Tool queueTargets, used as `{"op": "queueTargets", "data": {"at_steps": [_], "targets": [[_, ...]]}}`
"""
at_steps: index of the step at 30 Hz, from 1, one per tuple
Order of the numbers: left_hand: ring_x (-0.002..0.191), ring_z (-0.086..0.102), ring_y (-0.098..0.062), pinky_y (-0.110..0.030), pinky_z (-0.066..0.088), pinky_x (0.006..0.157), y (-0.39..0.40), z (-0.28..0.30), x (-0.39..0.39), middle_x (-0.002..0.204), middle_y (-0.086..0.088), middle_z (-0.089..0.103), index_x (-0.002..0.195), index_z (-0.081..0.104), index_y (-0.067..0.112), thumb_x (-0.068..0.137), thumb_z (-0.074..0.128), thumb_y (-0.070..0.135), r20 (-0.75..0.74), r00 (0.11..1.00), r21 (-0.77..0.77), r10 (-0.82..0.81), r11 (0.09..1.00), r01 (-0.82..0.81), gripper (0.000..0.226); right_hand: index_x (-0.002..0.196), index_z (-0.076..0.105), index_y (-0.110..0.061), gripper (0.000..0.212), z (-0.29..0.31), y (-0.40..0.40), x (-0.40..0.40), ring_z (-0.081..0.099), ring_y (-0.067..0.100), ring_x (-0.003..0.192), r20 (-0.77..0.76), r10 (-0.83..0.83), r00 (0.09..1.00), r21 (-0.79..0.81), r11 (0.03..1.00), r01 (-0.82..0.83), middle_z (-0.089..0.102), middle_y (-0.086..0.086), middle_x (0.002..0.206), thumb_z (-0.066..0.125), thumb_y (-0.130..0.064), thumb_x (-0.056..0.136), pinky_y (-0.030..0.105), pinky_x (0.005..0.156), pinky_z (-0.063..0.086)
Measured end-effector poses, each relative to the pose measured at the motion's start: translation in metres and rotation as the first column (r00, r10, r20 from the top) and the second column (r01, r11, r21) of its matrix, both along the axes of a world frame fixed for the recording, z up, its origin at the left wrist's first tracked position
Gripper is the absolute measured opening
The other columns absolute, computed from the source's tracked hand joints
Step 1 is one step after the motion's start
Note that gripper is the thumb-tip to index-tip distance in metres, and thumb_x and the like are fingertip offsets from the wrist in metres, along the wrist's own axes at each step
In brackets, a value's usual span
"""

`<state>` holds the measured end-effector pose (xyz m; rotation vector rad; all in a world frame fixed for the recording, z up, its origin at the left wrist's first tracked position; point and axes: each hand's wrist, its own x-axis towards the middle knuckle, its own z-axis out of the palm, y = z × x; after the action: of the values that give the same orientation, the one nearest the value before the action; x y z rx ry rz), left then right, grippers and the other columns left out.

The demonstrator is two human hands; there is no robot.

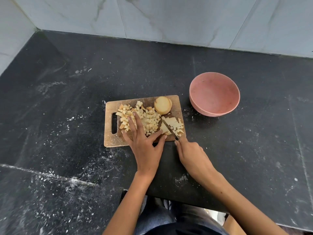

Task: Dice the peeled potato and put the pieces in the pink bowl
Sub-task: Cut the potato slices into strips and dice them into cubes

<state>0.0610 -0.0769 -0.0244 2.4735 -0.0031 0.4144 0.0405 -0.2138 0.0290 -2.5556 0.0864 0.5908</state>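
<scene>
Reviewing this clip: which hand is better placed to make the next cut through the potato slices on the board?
The right hand: it already grips the knife, whose blade lies across the uncut slices at the board's right end. The left hand lies flat, fingers spread over the diced pile, so it can only steady.

Most of the dark tabletop lies bare across the left, upper and right parts of the frame. At centre the cutting board is crowded: diced potato, an uncut potato piece at its upper right, and both hands at its lower edge. A narrow strip separates the board from the pink bowl to its right. Tiled walls close off the top.
</scene>
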Motion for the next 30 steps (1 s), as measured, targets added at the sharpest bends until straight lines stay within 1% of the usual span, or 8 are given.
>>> {"op": "queueTargets", "data": {"at_steps": [5, 11, 14, 18, 23, 25, 28, 30], "targets": [[0.148, -0.002, -0.029, -0.052, -0.008, 0.114, -0.001, 0.003, 0.003, 0.159, -0.012, 0.011, 0.084, 0.077, 0.028, 0.077, 0.078, 0.031, -0.061, 0.998, 0.002, -0.009, 1.000, 0.009, 0.007, 0.113, 0.042, -0.009, 0.030, -0.008, 0.004, 0.005, 0.060, 0.038, 0.092, -0.036, 0.033, 0.999, -0.066, 0.997, -0.035, 0.063, 0.018, 0.099, 0.026, -0.033, 0.104, 0.036, 0.066, 0.039], [0.147, 0.004, -0.030, -0.056, -0.004, 0.114, -0.005, 0.007, 0.006, 0.158, -0.008, 0.017, 0.074, 0.077, 0.026, 0.077, 0.077, 0.024, -0.018, 1.000, 0.060, -0.013, 0.998, 0.014, 0.004, 0.126, 0.031, -0.007, 0.026, -0.016, 0.008, 0.011, 0.061, 0.036, 0.099, -0.057, 0.063, 0.996, -0.217, 0.973, -0.074, 0.062, 0.016, 0.109, 0.027, -0.019, 0.103, 0.037, 0.066, 0.037], [0.147, 0.006, -0.029, -0.056, -0.002, 0.114, -0.007, 0.008, 0.009, 0.158, -0.007, 0.019, 0.068, 0.075, 0.025, 0.076, 0.076, 0.023, -0.023, 1.000, 0.059, -0.006, 0.998, 0.008, 0.008, 0.123, 0.032, -0.011, 0.023, -0.016, 0.008, 0.007, 0.062, 0.034, 0.094, -0.090, 0.076, 0.993, -0.202, 0.975, -0.093, 0.061, 0.014, 0.104, 0.027, -0.022, 0.104, 0.037, 0.064, 0.039], [0.147, 0.005, -0.028, -0.059, -0.002, 0.114, -0.008, 0.009, 0.009, 0.157, -0.009, 0.021, 0.066, 0.074, 0.022, 0.075, 0.077, 0.022, -0.043, 0.999, 0.038, -0.011, 0.999, 0.013, 0.010, 0.119, 0.035, -0.013, 0.024, -0.016, 0.005, -0.001, 0.061, 0.033, 0.093, -0.115, 0.038, 0.993, -0.174, 0.983, -0.058, 0.061, 0.014, 0.101, 0.025, -0.028, 0.104, 0.037, 0.066, 0.041], [0.147, 0.001, -0.026, -0.056, -0.004, 0.114, -0.008, 0.009, 0.009, 0.157, -0.009, 0.019, 0.066, 0.073, 0.021, 0.077, 0.076, 0.023, -0.067, 0.998, 0.044, -0.003, 0.999, 0.006, 0.011, 0.122, 0.033, -0.009, 0.023, -0.016, 0.011, 0.009, 0.060, 0.035, 0.098, -0.118, 0.041, 0.992, -0.189, 0.980, -0.063, 0.060, 0.016, 0.108, 0.028, -0.020, 0.103, 0.036, 0.067, 0.039], [0.147, 0.002, -0.026, -0.055, -0.005, 0.114, -0.009, 0.010, 0.009, 0.157, -0.009, 0.020, 0.065, 0.072, 0.020, 0.077, 0.076, 0.023, -0.072, 0.997, 0.046, 0.008, 0.999, -0.005, 0.013, 0.120, 0.034, -0.011, 0.022, -0.015, 0.008, 0.007, 0.061, 0.034, 0.095, -0.129, 0.045, 0.991, -0.184, 0.981, -0.068, 0.061, 0.015, 0.106, 0.026, -0.024, 0.104, 0.036, 0.066, 0.039], [0.147, 0.003, -0.026, -0.054, -0.005, 0.114, -0.010, 0.010, 0.009, 0.156, -0.010, 0.021, 0.063, 0.071, 0.019, 0.076, 0.076, 0.022, -0.074, 0.997, 0.042, 0.015, 0.999, -0.012, 0.014, 0.101, 0.030, -0.017, 0.006, -0.013, 0.000, -0.007, 0.056, 0.028, 0.077, -0.145, 0.046, 0.988, -0.195, 0.978, -0.074, 0.061, 0.011, 0.098, 0.028, -0.023, 0.104, 0.035, 0.063, 0.039], [0.147, 0.003, -0.027, -0.054, -0.005, 0.114, -0.011, 0.010, 0.008, 0.156, -0.010, 0.021, 0.063, 0.070, 0.018, 0.076, 0.076, 0.021, -0.075, 0.997, 0.034, 0.013, 0.999, -0.010, 0.014, 0.095, 0.026, -0.019, 0.010, -0.012, -0.002, -0.012, 0.051, 0.026, 0.072, -0.147, 0.042, 0.988, -0.200, 0.977, -0.071, 0.061, 0.010, 0.095, 0.028, -0.022, 0.104, 0.036, 0.062, 0.039]]}}
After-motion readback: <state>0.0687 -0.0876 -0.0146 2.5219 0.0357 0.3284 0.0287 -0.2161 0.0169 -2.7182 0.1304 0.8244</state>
